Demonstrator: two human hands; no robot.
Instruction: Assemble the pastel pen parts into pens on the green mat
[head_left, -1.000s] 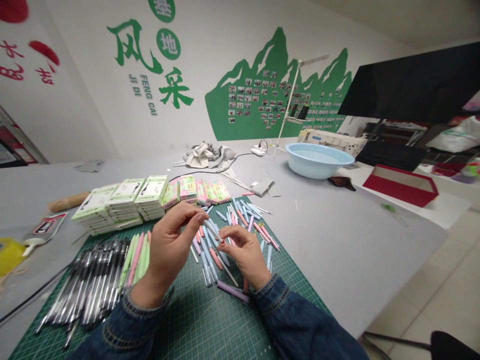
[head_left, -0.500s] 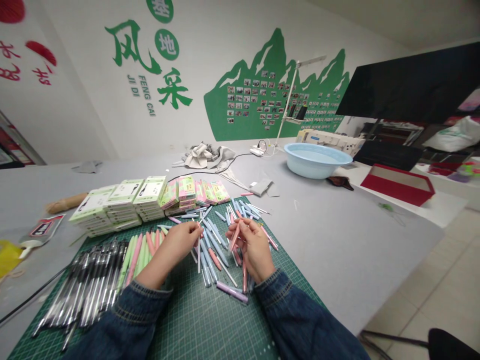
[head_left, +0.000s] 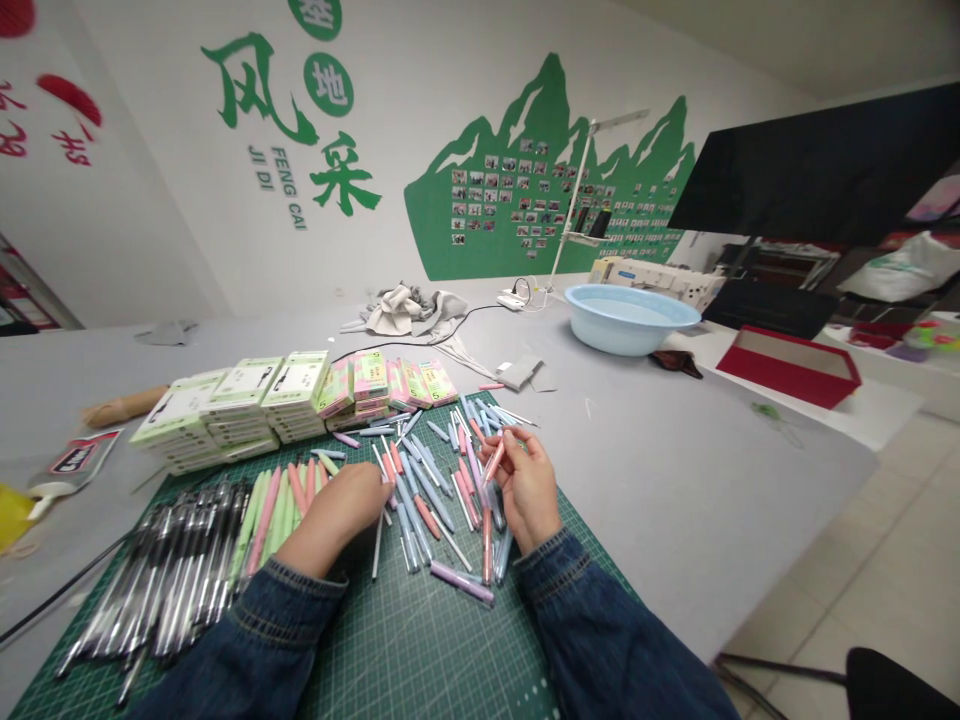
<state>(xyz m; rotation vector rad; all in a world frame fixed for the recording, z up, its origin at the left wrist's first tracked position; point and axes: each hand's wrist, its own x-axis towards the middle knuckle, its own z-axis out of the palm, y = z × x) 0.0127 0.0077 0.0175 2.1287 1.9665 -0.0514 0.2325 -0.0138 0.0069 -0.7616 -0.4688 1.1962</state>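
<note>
My right hand [head_left: 529,488] is closed in a pinch on a pink pen part [head_left: 494,462], tilted above the pile. My left hand [head_left: 346,510] is closed at the pile's left side, its fingertips largely hidden behind the knuckles. From beneath those fingers a thin white pen refill [head_left: 376,550] sticks out toward me. Between the hands, blue pen parts [head_left: 420,475] lie scattered with pink ones and white refills. A lilac pen cap [head_left: 463,583] rests nearest me. Left of my left wrist, green and pink pen barrels [head_left: 281,505] are lined up beside clear pens with black grips [head_left: 169,560].
A green cutting mat [head_left: 405,655] lies under the pens. Behind them stand stacked white boxes [head_left: 244,395] and pink-green boxes [head_left: 371,380]. Farther back are crumpled cloth [head_left: 409,310], a blue basin [head_left: 630,320] and a red box [head_left: 787,365]. A glue tube [head_left: 79,460] lies left.
My left hand has moved left and toward me, with the white refill moving along. My right hand has shifted slightly right with the pink pen part, widening the gap between the hands.
</note>
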